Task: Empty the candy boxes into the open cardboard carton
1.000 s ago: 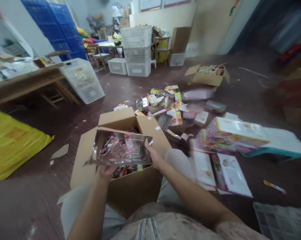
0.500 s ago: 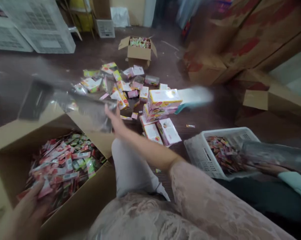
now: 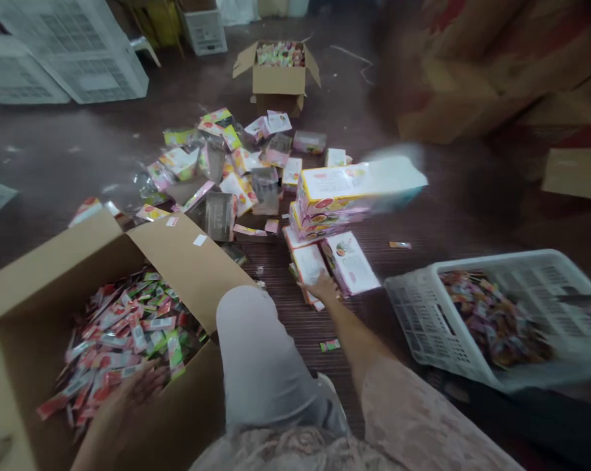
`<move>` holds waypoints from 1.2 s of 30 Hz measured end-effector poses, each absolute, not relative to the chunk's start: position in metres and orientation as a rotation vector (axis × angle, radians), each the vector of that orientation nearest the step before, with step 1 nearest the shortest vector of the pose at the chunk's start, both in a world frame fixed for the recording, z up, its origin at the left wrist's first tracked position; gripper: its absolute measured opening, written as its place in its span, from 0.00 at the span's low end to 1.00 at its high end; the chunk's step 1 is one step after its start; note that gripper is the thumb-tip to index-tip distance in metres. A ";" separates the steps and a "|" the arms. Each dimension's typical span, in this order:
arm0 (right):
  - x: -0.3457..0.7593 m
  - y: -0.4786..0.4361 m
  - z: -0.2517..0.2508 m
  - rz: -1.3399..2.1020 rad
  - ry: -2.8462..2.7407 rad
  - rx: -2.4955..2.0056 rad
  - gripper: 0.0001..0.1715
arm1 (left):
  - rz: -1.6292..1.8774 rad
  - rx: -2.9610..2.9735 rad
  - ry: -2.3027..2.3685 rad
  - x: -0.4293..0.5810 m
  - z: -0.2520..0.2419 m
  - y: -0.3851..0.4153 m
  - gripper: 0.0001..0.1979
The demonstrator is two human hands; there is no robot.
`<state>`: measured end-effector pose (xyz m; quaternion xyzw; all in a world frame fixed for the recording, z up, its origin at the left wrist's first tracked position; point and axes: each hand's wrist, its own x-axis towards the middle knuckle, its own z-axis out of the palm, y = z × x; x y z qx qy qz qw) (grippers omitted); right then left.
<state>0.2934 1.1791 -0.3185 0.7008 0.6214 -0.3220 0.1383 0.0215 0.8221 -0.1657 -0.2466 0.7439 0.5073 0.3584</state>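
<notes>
My left hand (image 3: pixel 141 389) is inside a large cardboard box (image 3: pixel 59 252), palm up over a heap of red and green sachets (image 3: pixel 123 330). Its fingers are loosely apart, and I see nothing held. My right hand (image 3: pixel 323 288) reaches down onto a white printed carton (image 3: pixel 309 265) lying on the floor, fingers spread at its near end. Beside it lies a second white carton (image 3: pixel 351 261). Just behind, pink and yellow cartons (image 3: pixel 334 190) are stacked. A pale, teal-edged shape at the stack's right end is too blurred to make out.
Torn cartons and clear plastic trays (image 3: pixel 219 216) lie heaped ahead. Farther back stands an open cardboard box (image 3: pixel 278 78) filled with small packets. To my right is a white plastic basket (image 3: pixel 423 320) of sachets, with a person's dark clothing beside it. White crates (image 3: pixel 99 78) stand back left.
My right hand has moved from the blurred clear plastic tray over the box flap to the white carton. My left hand has shifted right over the sachets. The co-worker's hand has left the basket.
</notes>
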 end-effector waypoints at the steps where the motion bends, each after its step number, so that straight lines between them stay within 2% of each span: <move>1: 0.296 1.172 -0.335 -0.859 1.772 2.029 0.73 | 1.287 -0.681 1.902 0.025 -0.161 0.826 0.12; 4: 0.296 1.164 -0.357 -0.697 1.813 2.069 0.71 | 1.273 -0.726 1.891 0.029 -0.150 0.827 0.09; 7: 0.303 1.172 -0.348 -0.848 1.827 2.136 0.67 | 1.305 -0.710 1.915 0.023 -0.150 0.821 0.06; 10: 0.319 1.177 -0.318 -1.553 1.814 2.124 0.58 | 1.395 -0.552 1.947 0.015 -0.156 0.828 0.08; 13: 0.327 1.169 -0.273 -2.418 1.672 1.864 0.55 | 1.469 -0.247 2.010 0.015 -0.152 0.862 0.20; 15: 0.320 1.156 -0.233 -2.705 1.613 1.630 0.57 | 1.536 -0.100 2.036 0.025 -0.138 0.893 0.33; 17: 0.306 1.139 -0.187 -2.808 1.710 1.336 0.56 | 1.629 0.020 1.975 0.043 -0.115 0.924 0.42; 20: 0.278 1.111 -0.124 -2.704 1.996 0.911 0.55 | 1.726 0.286 1.642 0.070 -0.081 0.950 0.44; 23: 0.248 1.081 -0.083 -2.449 2.282 0.725 0.60 | 1.848 0.231 1.349 0.079 -0.066 0.943 0.34; 26: 0.218 1.050 -0.070 -2.359 2.386 0.582 0.63 | 1.971 0.149 1.223 0.070 -0.069 0.911 0.24; 31: 0.174 1.003 -0.077 -2.339 2.279 0.276 0.70 | 2.197 0.072 1.250 0.050 -0.059 0.856 0.19; 34: 0.159 0.985 -0.073 -2.151 2.500 0.177 0.65 | 2.292 0.087 1.338 0.045 -0.044 0.836 0.26; 36: 0.152 0.978 -0.062 -1.681 2.972 -0.021 0.54 | 2.238 0.112 1.443 0.043 -0.041 0.825 0.29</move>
